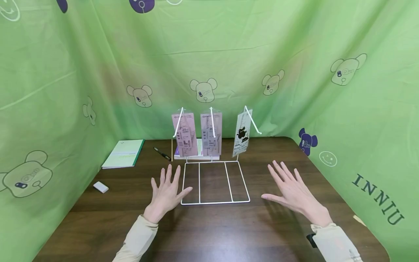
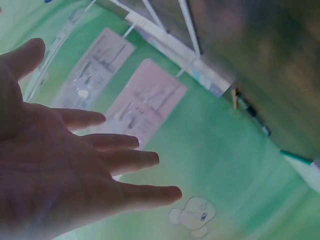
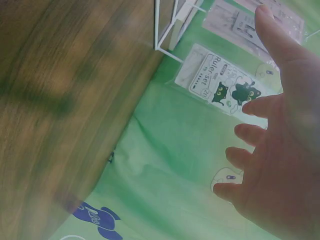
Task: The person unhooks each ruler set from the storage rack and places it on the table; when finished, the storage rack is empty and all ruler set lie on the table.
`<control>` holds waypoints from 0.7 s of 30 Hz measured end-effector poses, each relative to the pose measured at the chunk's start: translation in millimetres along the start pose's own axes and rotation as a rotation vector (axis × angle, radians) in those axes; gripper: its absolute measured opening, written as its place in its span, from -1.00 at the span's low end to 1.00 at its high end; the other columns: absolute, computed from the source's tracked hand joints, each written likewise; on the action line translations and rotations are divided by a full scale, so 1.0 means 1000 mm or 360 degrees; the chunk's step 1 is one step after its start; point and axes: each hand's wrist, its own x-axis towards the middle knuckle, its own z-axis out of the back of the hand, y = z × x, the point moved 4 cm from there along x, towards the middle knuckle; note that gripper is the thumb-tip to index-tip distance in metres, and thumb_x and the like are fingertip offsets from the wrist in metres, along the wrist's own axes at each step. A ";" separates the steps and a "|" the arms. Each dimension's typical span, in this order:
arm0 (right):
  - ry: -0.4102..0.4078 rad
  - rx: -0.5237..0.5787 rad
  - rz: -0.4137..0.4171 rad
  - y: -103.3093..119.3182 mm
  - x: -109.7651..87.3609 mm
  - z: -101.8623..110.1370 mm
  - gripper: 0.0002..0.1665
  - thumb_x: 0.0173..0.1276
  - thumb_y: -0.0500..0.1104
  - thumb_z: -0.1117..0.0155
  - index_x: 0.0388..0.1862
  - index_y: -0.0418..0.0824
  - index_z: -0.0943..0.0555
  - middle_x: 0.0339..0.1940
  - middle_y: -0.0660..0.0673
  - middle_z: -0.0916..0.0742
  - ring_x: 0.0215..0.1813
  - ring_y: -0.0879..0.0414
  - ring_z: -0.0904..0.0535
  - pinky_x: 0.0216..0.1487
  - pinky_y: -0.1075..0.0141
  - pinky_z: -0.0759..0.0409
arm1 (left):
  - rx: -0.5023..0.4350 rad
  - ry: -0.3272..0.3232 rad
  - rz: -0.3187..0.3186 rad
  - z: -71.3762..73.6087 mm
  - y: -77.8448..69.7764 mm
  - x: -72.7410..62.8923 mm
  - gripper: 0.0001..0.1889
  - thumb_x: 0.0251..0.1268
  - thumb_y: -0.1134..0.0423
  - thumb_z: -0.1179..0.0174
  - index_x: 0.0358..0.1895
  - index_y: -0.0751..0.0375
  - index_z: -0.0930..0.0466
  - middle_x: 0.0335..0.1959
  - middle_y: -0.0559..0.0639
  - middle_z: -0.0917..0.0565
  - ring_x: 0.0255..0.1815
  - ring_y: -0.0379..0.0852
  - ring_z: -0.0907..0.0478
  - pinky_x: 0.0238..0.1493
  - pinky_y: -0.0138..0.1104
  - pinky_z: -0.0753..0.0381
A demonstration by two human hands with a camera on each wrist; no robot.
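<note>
While rack point(image 1: 216, 202) holds three ruler packets point(image 1: 211, 145) | left grip point(image 1: 167, 193), right grip point(image 1: 294, 194): spread wide, empty

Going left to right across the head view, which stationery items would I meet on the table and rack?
White eraser → green-edged notebook → black pen → pink ruler packet → lavender ruler packet → white "Ruler set" packet.

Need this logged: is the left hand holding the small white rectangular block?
No, the block lies on the brown wooden table, apart from the spread left hand.
</note>
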 end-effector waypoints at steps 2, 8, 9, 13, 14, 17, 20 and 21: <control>-0.0003 -0.0001 -0.0001 0.000 0.000 0.000 0.16 0.17 0.42 -0.22 0.54 -0.21 -0.10 0.52 -0.29 -0.17 0.51 -0.24 0.00 0.33 -0.33 0.07 | -0.0034 0.0035 0.0020 -0.006 0.003 0.001 -0.08 0.29 -0.25 -0.10 0.53 0.21 0.04 0.51 0.38 0.07 0.49 0.39 0.22 0.23 0.43 0.27; -0.0017 0.0014 0.0002 0.001 0.001 -0.001 0.15 0.18 0.41 -0.22 0.54 -0.20 -0.10 0.52 -0.29 -0.18 0.50 -0.25 -0.02 0.34 -0.33 0.08 | -0.0082 0.0135 0.0071 -0.024 0.011 0.004 -0.06 0.27 -0.24 -0.13 0.53 0.23 0.03 0.50 0.40 0.06 0.47 0.43 0.19 0.22 0.43 0.27; -0.0019 0.0017 0.0004 0.001 0.002 -0.002 0.15 0.17 0.41 -0.23 0.54 -0.20 -0.09 0.52 -0.29 -0.18 0.50 -0.24 -0.02 0.34 -0.32 0.09 | -0.0087 0.0151 0.0073 -0.027 0.013 0.004 -0.06 0.27 -0.24 -0.13 0.52 0.23 0.02 0.50 0.40 0.06 0.47 0.43 0.19 0.22 0.43 0.27; -0.0026 0.0027 0.0004 0.001 0.003 -0.003 0.15 0.17 0.40 -0.23 0.53 -0.21 -0.10 0.52 -0.29 -0.17 0.51 -0.24 -0.01 0.35 -0.31 0.12 | -0.0087 0.0219 0.0084 -0.037 0.018 0.007 -0.06 0.26 -0.25 -0.13 0.52 0.22 0.02 0.49 0.41 0.04 0.46 0.45 0.15 0.21 0.44 0.23; -0.0028 0.0028 0.0005 0.001 0.003 -0.003 0.15 0.17 0.40 -0.23 0.53 -0.22 -0.10 0.52 -0.29 -0.18 0.51 -0.24 -0.01 0.35 -0.31 0.12 | -0.0081 0.0236 0.0088 -0.039 0.019 0.007 -0.07 0.26 -0.25 -0.13 0.52 0.22 0.02 0.49 0.41 0.03 0.46 0.45 0.14 0.21 0.44 0.22; -0.0023 0.0033 0.0002 0.002 0.003 -0.003 0.15 0.18 0.40 -0.23 0.53 -0.23 -0.11 0.52 -0.29 -0.19 0.51 -0.24 -0.02 0.35 -0.31 0.12 | -0.0079 0.0291 0.0101 -0.044 0.021 0.008 -0.07 0.27 -0.25 -0.12 0.52 0.22 0.02 0.48 0.42 0.02 0.46 0.45 0.12 0.20 0.45 0.20; -0.0024 0.0035 0.0000 0.004 0.003 -0.002 0.14 0.18 0.39 -0.24 0.52 -0.23 -0.13 0.51 -0.29 -0.21 0.50 -0.25 -0.04 0.34 -0.32 0.07 | -0.0074 0.0336 0.0107 -0.048 0.024 0.008 -0.08 0.27 -0.25 -0.12 0.52 0.23 0.00 0.48 0.43 0.00 0.45 0.46 0.10 0.19 0.46 0.17; -0.0021 0.0036 -0.0003 0.004 0.004 -0.002 0.13 0.18 0.39 -0.24 0.52 -0.24 -0.13 0.51 -0.29 -0.21 0.50 -0.25 -0.04 0.33 -0.32 0.07 | -0.0080 0.0352 0.0110 -0.050 0.024 0.008 -0.08 0.27 -0.25 -0.12 0.52 0.23 -0.01 0.47 0.43 0.00 0.45 0.46 0.10 0.19 0.46 0.16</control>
